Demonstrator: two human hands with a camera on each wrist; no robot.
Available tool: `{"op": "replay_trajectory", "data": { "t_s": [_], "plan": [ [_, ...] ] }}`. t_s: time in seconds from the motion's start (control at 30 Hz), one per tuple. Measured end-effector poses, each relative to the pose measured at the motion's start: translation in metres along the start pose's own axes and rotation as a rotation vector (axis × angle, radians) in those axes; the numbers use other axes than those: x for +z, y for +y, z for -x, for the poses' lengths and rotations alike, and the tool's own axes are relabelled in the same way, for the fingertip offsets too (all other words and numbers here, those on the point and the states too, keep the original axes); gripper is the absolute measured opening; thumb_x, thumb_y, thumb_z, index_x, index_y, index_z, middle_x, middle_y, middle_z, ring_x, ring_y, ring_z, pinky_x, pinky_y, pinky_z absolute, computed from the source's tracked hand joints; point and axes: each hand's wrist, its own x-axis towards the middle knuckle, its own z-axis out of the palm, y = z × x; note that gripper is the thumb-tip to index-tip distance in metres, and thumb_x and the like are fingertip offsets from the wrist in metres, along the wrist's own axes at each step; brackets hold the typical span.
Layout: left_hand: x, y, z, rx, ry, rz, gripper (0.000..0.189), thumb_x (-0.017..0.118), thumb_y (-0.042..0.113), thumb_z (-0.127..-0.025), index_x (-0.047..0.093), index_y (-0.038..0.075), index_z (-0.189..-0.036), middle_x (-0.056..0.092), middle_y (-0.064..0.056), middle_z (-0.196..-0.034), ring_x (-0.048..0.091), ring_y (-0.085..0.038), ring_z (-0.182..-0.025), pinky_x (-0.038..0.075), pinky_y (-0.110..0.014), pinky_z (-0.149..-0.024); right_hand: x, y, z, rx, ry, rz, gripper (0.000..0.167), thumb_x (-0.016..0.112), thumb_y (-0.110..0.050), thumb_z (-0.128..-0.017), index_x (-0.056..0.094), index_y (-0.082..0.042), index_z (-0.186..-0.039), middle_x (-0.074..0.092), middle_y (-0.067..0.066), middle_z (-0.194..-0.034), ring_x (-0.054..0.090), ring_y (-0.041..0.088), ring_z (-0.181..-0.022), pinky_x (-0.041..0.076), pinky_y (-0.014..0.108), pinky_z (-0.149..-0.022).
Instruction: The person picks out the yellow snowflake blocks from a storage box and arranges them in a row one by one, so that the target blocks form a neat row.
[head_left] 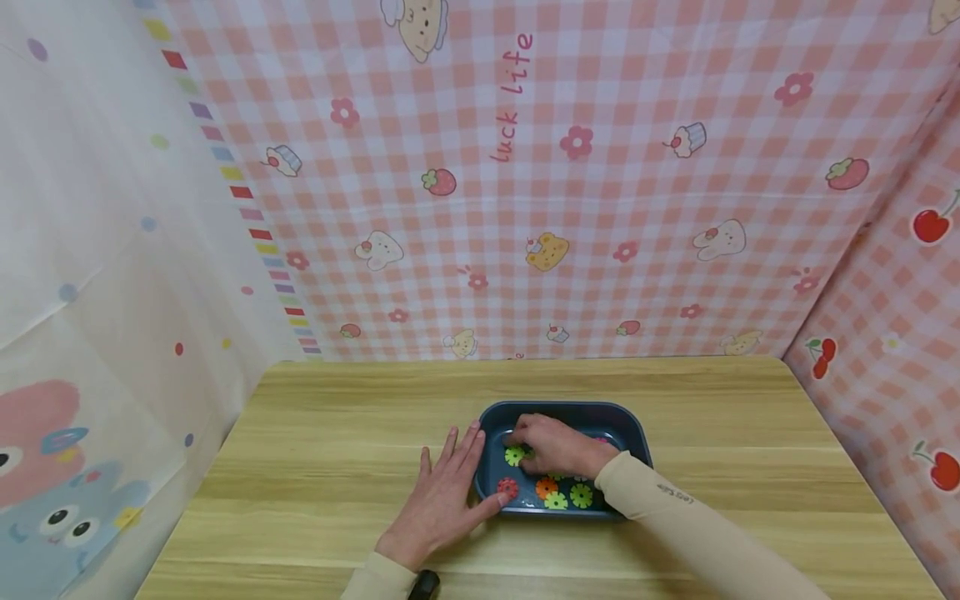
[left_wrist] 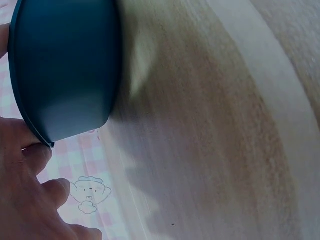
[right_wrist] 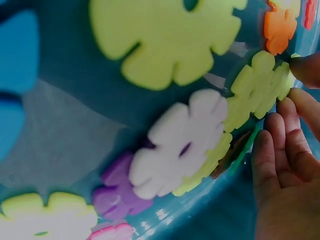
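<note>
A dark blue plastic bin [head_left: 562, 403] holds several flat flower-shaped plastic pieces. My left hand [head_left: 442, 500] lies at the bin's left end, its fingers spread along the rim and its thumb over the front edge. Inside the bin, my right hand [head_left: 558, 447] reaches down with bent fingers. Its thumb and index fingertips pinch a small yellow-green flower piece [head_left: 514, 455]. Close by are a red piece [head_left: 507, 487], an orange piece [head_left: 547, 487] and a green piece [head_left: 581, 496]. The right wrist view also shows a white piece [right_wrist: 180, 145] overlapping a purple piece [right_wrist: 120, 192].
The bin stands on a wood-grain table [head_left: 337, 433]. Behind the table hangs a pink checked cloth [head_left: 480, 217]; a white cloth [head_left: 112, 275] covers the left side. Another checked cloth [head_left: 900, 333] hangs at the right.
</note>
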Motion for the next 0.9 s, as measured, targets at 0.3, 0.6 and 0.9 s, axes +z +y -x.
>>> {"op": "replay_trajectory", "data": {
  "t_s": [0.3, 0.6, 0.9],
  "plan": [
    [0.0001, -0.0002, 0.0, 0.002, -0.005, 0.012, 0.093, 0.051, 0.069, -0.098, 0.025, 0.01, -0.165, 0.015, -0.003, -0.173, 0.01, -0.034, -0.158, 0.012, -0.074, -0.119, -0.0012, -0.0035, 0.0035, 0.004, 0.018, 0.026, 0.033, 0.08, -0.021, -0.092, 0.072, -0.012, -0.122, 0.063, -0.001, -0.113, 0.058, 0.011, -0.097, 0.056, 0.034, -0.094],
    [-0.0004, 0.0005, -0.0001, 0.001, -0.004, 0.009, 0.093, 0.052, 0.068, -0.098, 0.025, 0.011, -0.165, 0.015, -0.003, -0.173, 0.011, -0.034, -0.158, 0.013, -0.074, -0.119, -0.003, -0.0034, 0.0038, -0.026, -0.002, 0.037, 0.035, 0.08, -0.021, -0.093, 0.073, -0.011, -0.125, 0.066, 0.0, -0.116, 0.061, 0.012, -0.101, 0.055, 0.035, -0.098],
    [-0.0002, -0.0001, 0.0002, 0.008, -0.007, -0.002, 0.092, 0.052, 0.067, -0.099, 0.025, 0.01, -0.165, 0.016, -0.005, -0.173, 0.011, -0.035, -0.158, 0.014, -0.074, -0.118, -0.001, -0.0024, 0.0026, -0.042, -0.031, 0.036, 0.03, 0.081, -0.023, -0.092, 0.076, -0.013, -0.119, 0.065, -0.002, -0.112, 0.059, 0.01, -0.099, 0.055, 0.033, -0.097]
  ]
}}
